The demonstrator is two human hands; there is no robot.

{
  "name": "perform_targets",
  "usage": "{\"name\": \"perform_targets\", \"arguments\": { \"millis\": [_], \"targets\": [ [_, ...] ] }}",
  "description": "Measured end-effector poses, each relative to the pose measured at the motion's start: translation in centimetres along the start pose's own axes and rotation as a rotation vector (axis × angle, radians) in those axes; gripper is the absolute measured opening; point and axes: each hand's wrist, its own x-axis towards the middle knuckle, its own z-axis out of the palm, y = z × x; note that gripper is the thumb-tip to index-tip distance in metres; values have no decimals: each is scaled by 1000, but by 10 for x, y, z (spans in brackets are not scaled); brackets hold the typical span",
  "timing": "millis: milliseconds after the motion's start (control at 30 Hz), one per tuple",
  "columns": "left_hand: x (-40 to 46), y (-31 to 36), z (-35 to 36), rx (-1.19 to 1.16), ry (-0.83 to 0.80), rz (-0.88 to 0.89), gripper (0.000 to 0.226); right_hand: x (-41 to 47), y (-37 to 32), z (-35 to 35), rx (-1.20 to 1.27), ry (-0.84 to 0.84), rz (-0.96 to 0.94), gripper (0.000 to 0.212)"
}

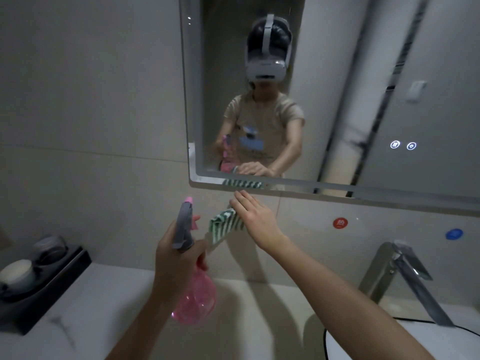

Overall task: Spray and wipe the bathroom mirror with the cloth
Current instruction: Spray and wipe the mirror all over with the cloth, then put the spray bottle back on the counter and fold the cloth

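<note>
The bathroom mirror (350, 105) hangs on the wall ahead, with its lower frame edge just above my hands. My left hand (176, 258) grips a pink spray bottle (194, 300) with a grey trigger head, held upright below the mirror's lower left corner. My right hand (255, 216) reaches forward with straight fingers and holds a green and white striped cloth (224, 224) flat under the palm, just below the mirror's bottom edge. Part of the cloth is hidden under the hand.
A chrome faucet (405, 279) stands at the right over a white basin (389, 344). At the left a black tray (52, 284) holds cups and a bowl. Red (340, 222) and blue (454, 234) dots mark the wall under the mirror. The counter (104, 307) runs below.
</note>
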Motion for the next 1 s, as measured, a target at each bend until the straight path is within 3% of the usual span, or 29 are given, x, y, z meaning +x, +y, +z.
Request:
{"name": "perform_targets", "arguments": {
  "millis": [400, 567, 700, 767, 1000],
  "targets": [
    [-37, -8, -7, 25, -83, -136, 44, -41, -41, -49, 42, -217, 129, 45],
    [-55, -23, -17, 73, -89, -187, 43, -61, -61, -55, 128, -246, 288, 51],
    [-74, -31, -28, 185, -112, -187, 46, -82, -80, -59, 227, -495, 359, 54],
    [-83, -36, -32, 215, -103, -194, 51, -90, -89, -62, 257, -540, 369, 56],
    [-119, -40, -37, 292, -62, -252, 35, -111, -115, -70, 383, -610, 417, 54]
  ]
}}
